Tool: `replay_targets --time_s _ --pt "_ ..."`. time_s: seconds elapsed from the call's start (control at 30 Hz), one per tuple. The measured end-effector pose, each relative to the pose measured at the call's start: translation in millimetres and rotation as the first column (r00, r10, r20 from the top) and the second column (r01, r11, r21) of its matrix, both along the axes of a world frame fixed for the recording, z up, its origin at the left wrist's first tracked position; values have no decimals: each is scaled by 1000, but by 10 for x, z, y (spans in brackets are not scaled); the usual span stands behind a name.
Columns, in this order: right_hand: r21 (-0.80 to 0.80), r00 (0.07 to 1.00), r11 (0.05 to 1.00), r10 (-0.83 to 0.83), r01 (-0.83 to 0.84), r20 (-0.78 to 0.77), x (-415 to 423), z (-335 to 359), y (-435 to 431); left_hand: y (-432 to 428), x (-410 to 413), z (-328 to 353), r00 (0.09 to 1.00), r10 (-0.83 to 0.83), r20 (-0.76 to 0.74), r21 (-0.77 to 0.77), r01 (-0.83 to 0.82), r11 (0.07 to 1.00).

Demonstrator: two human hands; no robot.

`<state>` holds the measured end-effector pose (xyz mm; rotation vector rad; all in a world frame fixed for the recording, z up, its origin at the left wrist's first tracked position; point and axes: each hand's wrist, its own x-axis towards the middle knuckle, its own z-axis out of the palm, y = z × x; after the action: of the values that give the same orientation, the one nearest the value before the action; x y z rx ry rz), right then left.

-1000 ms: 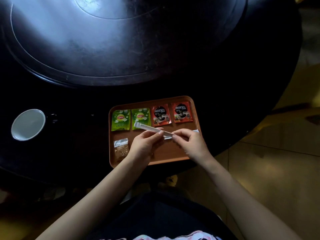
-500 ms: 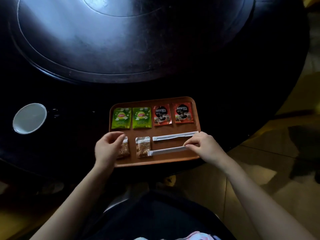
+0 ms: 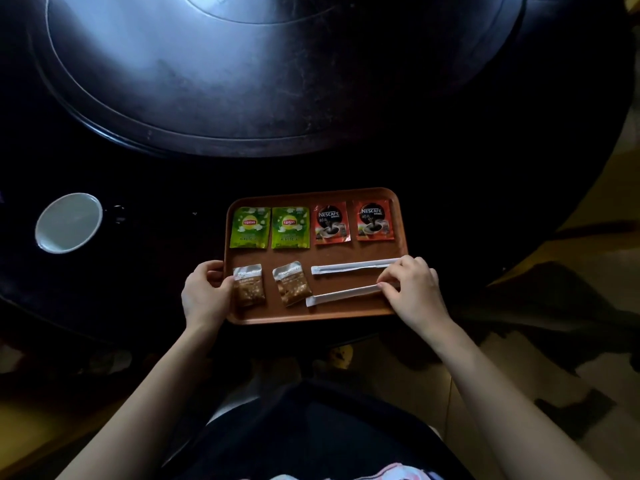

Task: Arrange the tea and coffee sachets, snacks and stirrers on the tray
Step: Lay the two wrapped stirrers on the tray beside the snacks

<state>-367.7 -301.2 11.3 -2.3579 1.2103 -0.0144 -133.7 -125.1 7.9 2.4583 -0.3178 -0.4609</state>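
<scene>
**A:** The brown tray [image 3: 400,223] is sitting at the near edge of the dark round table [image 3: 467,188], and everything is lying flat on it. Along the tray's far edge, two green tea sachets [image 3: 250,227] are lying side by side from the far left corner, with two red coffee sachets [image 3: 331,223] next to them running towards the far right corner.

**B:** And the right hand [image 3: 414,294] is working at the tray's right edge. Thumb and forefinger are pinching the right end of the nearer stirrer [image 3: 341,295], a white paper-wrapped stick slanting slightly, its left end nearly touching the right snack packet [image 3: 291,283].

**A:** The farther stirrer [image 3: 353,267] is lying just beyond it, nearly parallel, its right end disappearing behind that same hand's knuckles. Whether the hand is touching it, I cannot tell.

**B:** Over to the left hand [image 3: 204,294]. It is curling around the tray's left edge, thumb [image 3: 225,285] reaching inward and pressing against the left side of the left snack packet [image 3: 248,285].

**A:** So it is gripping the rim, thumb on the packet. That packet is sitting near the tray's near left corner, upright in its row; its neighbour is tilting a little.

**B:** Off the tray, a white cup [image 3: 68,222] is standing towards the table's left edge, well apart from both hands.

**A:** And a raised round centre panel [image 3: 242,71] is catching pale light on the table's far side.
</scene>
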Motion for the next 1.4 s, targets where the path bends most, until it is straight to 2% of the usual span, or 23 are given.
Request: replay_targets --time_s 0.2,0.3,0.4,0.47,0.53,0.63,0.83,0.93,1.03,1.17,1.27,1.33,1.4 --pt "45 998 998 42 -40 -36 -19 14 -2 -12 9 -12 1000 -6 -16 14 6 1000" --pt "77 998 996 53 -50 -32 -38 52 -37 -17 -35 28 987 -97 130 66 89 994" --pt "37 999 999 25 -24 -26 -37 77 -67 -99 -228 102 899 -355 258 122 334 935" --pt "11 999 1000 20 -19 -42 -26 74 -77 -180 -396 93 811 -525 258 154 502 851" --pt "0 998 1000 18 -18 -66 -11 75 -74 -241 -503 38 746 -623 236 195 592 782" --pt "-28 995 999 30 -33 -98 5 62 -55 -258 -532 -1 715 -669 202 233 629 742" --pt "-52 996 998 15 -20 -84 33 50 -21 -221 -431 -8 646 -730 224 246 687 684" --pt "-54 997 998 28 -32 -72 17 36 -6 -196 -414 24 663 -719 207 193 693 695" --pt "-68 997 996 54 -58 -61 -23 3 -13 -133 -371 69 711 -664 232 150 649 746" --pt "-126 998 992 29 -23 49 -53 -19 -32 -5 -219 100 867 -432 249 140 409 902" --pt "-151 978 977 -127 152 165 -114 -23 -58 48 -99 80 946 -262 192 160 233 959" --pt "-51 943 956 -275 288 186 -150 -37 -87 64 -39 36 974 -188 126 152 169 974" --pt "61 930 941 -339 333 145 -161 -76 -108 67 -1 -5 985 -163 61 135 154 979"
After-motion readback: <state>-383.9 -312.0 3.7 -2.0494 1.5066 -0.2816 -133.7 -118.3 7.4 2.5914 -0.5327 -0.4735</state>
